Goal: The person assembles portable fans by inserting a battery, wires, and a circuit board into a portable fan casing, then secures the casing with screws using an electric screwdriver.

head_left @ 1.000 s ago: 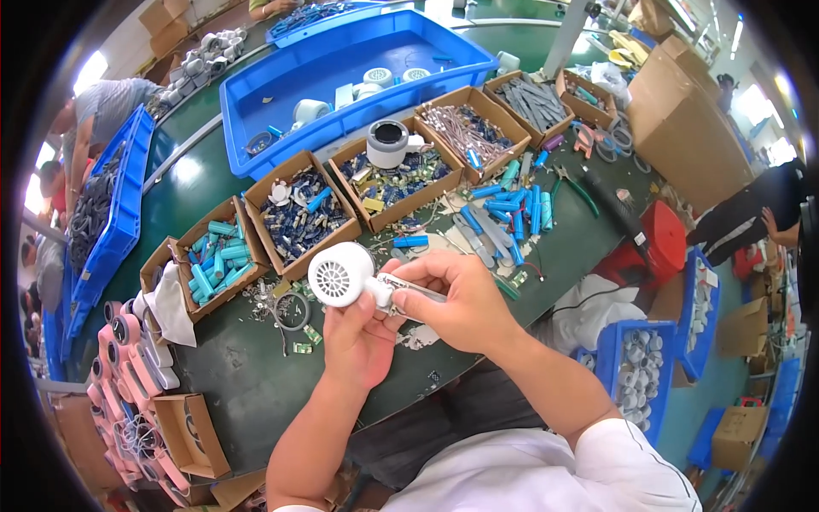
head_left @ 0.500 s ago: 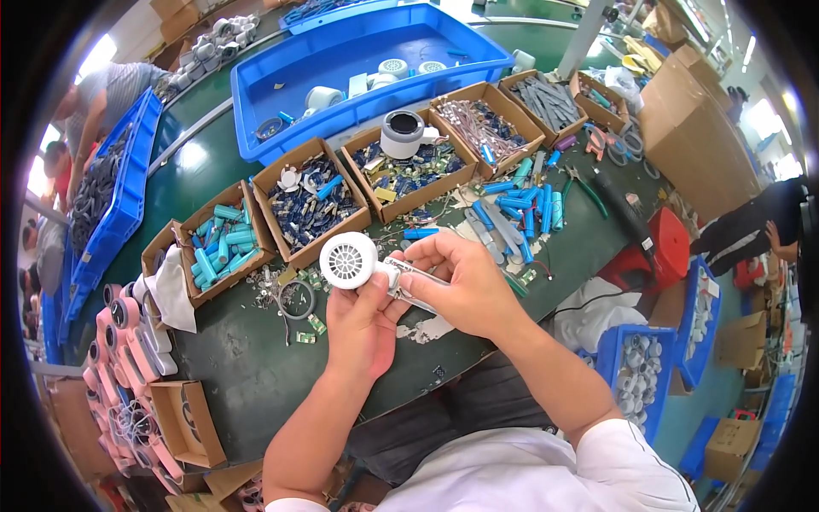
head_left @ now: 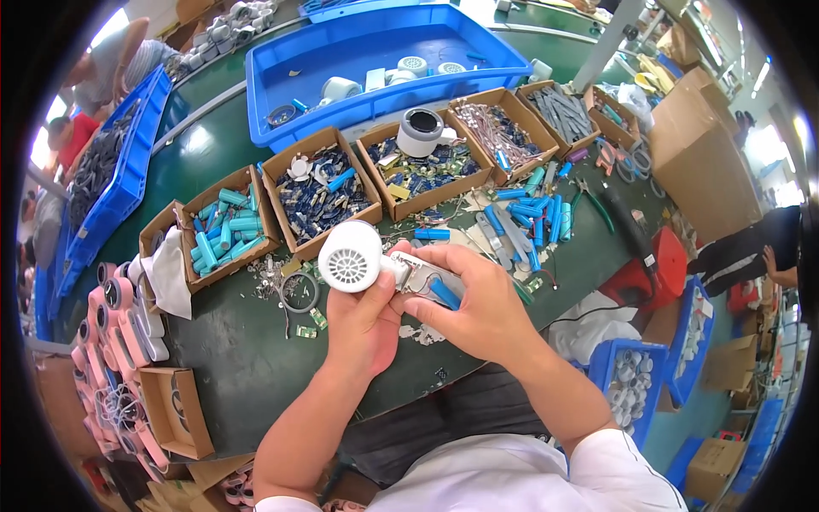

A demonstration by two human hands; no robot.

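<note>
A white handheld fan (head_left: 350,256) is held above the bench, its round grille turned toward me. Its handle is open, showing wiring and a blue battery cell (head_left: 444,293) inside. My left hand (head_left: 363,333) is closed round the neck below the fan head, thumb on the front. My right hand (head_left: 482,307) grips the handle, fingers over the far edge and thumb on the near one. Just left of the hands, a grey ring (head_left: 299,292) and small green circuit boards (head_left: 317,318) lie on the dark green bench (head_left: 256,358).
Cardboard boxes of teal cells (head_left: 229,226), circuit boards (head_left: 320,200) and wires line the back. Behind them stands a large blue bin (head_left: 384,115). Loose blue cells (head_left: 533,213), pliers (head_left: 593,205) and a black-handled tool (head_left: 630,224) lie right; pink fans (head_left: 111,358) sit left.
The fan has turned in my hands, so the open handle and its blue cell now show. My right thumb and fingers have shifted along the handle. The view has moved slightly.
</note>
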